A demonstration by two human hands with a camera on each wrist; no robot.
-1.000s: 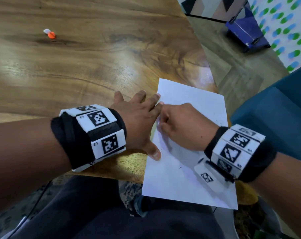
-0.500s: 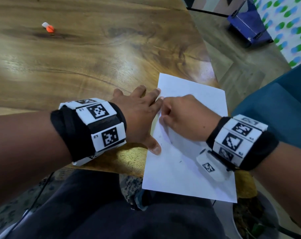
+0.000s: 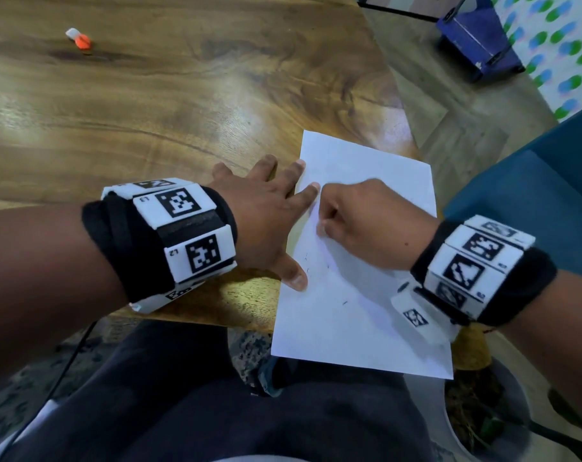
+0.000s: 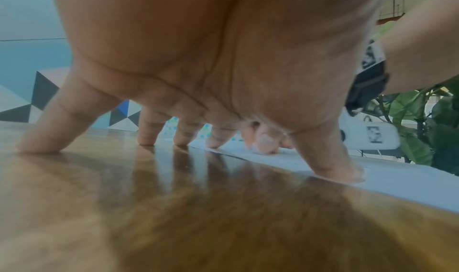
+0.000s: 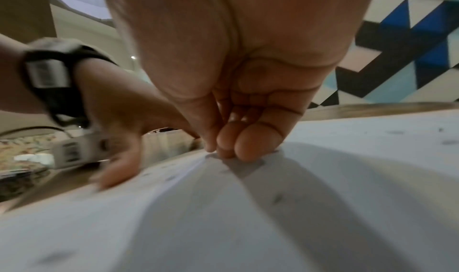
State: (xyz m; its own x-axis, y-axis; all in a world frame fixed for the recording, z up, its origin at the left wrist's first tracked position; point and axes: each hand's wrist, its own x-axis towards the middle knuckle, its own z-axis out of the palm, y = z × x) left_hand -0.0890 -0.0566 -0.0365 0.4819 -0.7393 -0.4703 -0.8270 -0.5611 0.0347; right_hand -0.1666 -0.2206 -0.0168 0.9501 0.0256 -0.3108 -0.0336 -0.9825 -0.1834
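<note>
Wooden bench point(image 3: 149, 111) is carrying a sheet of paper point(image 3: 366, 311) at its near right corner (overhanging slightly); left hand point(image 3: 263, 225) is pressing straight, spread fingers point(image 4: 218, 137) onto it, while right hand point(image 3: 372, 225) is pinching it with bunched fingers point(image 5: 255, 140).

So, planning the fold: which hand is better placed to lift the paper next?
Right, probably. The right hand pinches the paper at its raised ridge with curled fingers; the left hand lies flat, its fingers pinning the sheet's edge against the table.
</note>
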